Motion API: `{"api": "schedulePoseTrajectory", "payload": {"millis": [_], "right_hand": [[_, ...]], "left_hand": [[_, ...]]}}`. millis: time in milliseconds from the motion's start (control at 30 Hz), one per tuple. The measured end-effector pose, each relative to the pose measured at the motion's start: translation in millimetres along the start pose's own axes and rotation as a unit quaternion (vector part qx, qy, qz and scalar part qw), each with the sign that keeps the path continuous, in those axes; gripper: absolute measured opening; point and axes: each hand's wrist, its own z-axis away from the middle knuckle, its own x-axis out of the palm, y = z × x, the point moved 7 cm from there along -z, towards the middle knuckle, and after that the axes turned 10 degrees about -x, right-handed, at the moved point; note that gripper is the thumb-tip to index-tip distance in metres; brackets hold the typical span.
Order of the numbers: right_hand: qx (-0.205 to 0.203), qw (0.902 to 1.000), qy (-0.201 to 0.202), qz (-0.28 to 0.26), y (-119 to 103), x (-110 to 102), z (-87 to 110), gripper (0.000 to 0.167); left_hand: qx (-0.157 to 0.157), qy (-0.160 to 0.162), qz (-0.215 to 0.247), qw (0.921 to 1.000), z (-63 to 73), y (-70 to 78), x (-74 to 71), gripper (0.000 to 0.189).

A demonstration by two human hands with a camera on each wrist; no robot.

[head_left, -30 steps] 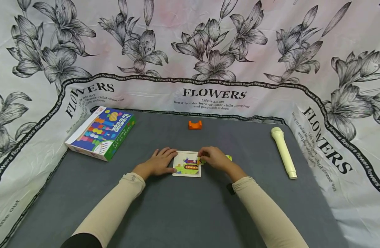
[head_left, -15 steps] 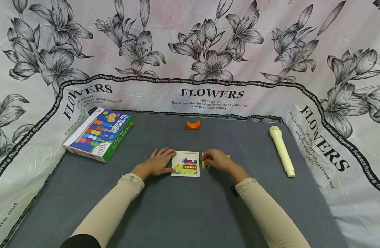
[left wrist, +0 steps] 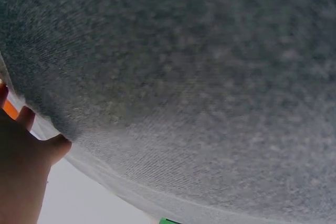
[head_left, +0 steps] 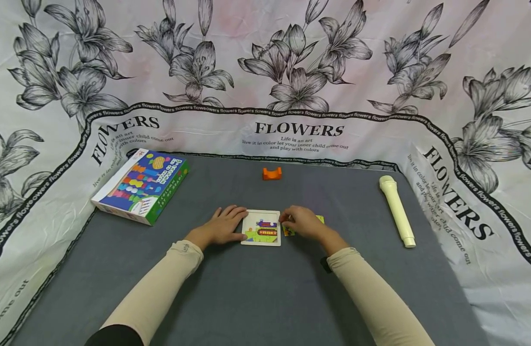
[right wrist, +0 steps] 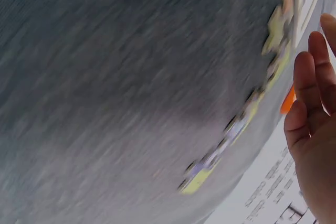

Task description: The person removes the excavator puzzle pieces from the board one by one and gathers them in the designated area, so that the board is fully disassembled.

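In the head view, a small jigsaw puzzle board [head_left: 253,215] with a pale frame lies on the grey table. Its lower part carries green pieces and a purple and orange vehicle picture. My left hand [head_left: 222,228] rests at the board's left side, fingers spread at the upper corner and thumb at the lower left edge. My right hand [head_left: 304,222], fingers bent, hovers by the right edge over yellow-green puzzle pieces [head_left: 288,231]. In the right wrist view these puzzle pieces [right wrist: 236,128] form a row beside the board; I cannot tell whether the fingertips pinch one.
A colourful game box [head_left: 142,185] lies at the back left. An orange curved block [head_left: 272,174] sits behind the board. Toward the right edge lies a pale yellow stick [head_left: 397,211] with a knobbed end. A flower-printed curtain [head_left: 300,129] borders the table.
My right hand has drawn back from the board's right edge, where it held an orange-yellow piece, to the pieces beside it, then shifted slightly toward the board. My left hand stays in place.
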Motion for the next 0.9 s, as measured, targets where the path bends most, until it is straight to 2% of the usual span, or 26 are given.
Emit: {"api": "schedulePoseTrajectory", "payload": {"millis": [400,900], "right_hand": [[-0.022,0.9980,-0.028,0.052,-20,29,-27.2,0.024],[-0.022,0.9968,-0.035,0.069,-27,36,-42.0,0.021]], "left_hand": [[0.002,0.001,0.010,0.9999,-3.4,6.7,4.9,0.073],[0.018,0.006,-0.013,0.9997,3.1,2.0,0.9,0.056]]}}
